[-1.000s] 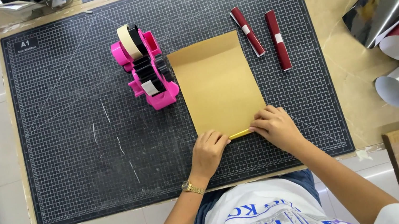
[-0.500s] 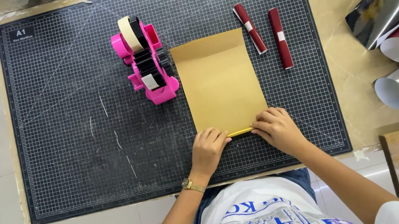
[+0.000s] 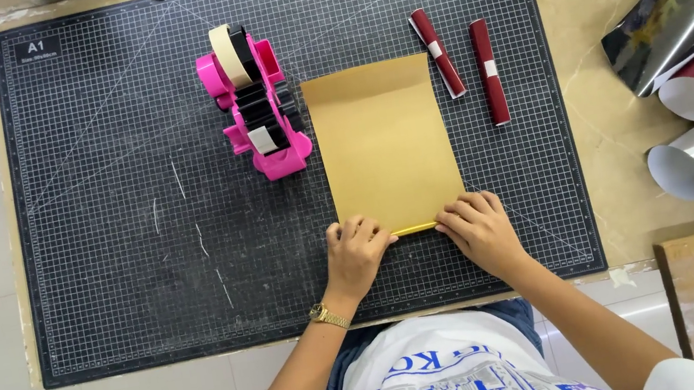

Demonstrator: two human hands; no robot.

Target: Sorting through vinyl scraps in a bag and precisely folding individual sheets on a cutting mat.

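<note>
While both hands, left hand (image 3: 356,249) and right hand (image 3: 480,228), press flat on the tan rectangular paper sheet (image 3: 383,147) beside the pink plastic tape dispenser (image 3: 252,108), gripping nothing, even fingertip pressure along its near edge suits a crisp fold.

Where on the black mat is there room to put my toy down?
The widest bare patch of the cutting mat is left of the pink tape dispenser. There is a smaller strip above the tan paper. It is crowded at the paper's near edge, where both hands press, and by the two red rolls.
</note>
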